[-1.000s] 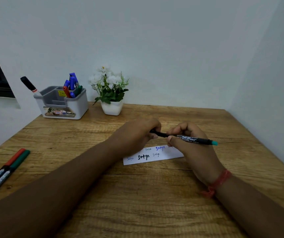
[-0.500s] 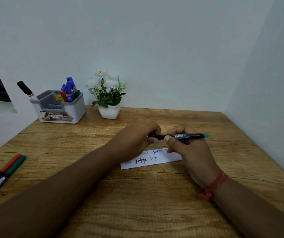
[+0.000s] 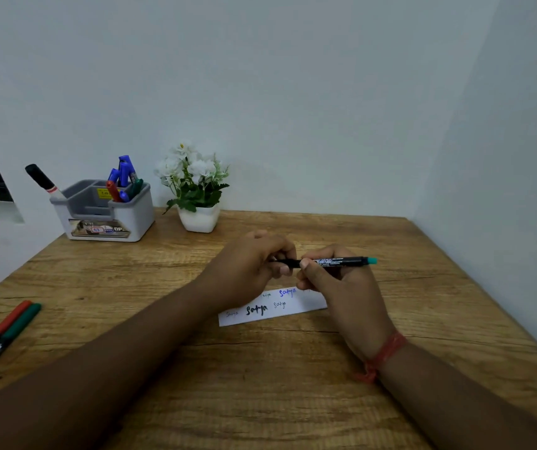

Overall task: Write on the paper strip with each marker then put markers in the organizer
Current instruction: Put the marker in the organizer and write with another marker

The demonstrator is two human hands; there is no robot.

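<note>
Hands: left hand (image 3: 250,264) and right hand (image 3: 335,280) both pinch one black marker (image 3: 338,262) with a teal end, held level above the paper strip (image 3: 273,308).
Paper strip: one, flat on the table (image 3: 293,384); "Satya" legible in black and blue, fainter words unclear.
Organizer (image 3: 104,209): one, back left, holding about six markers; label reads "OP…".
Loose markers: two, red marker (image 3: 10,318) and green marker (image 3: 20,323), touching, at left edge.
Flower pot (image 3: 198,217): one.

Pale walls (image 3: 260,76); wooden table (image 3: 260,384); corner
</note>
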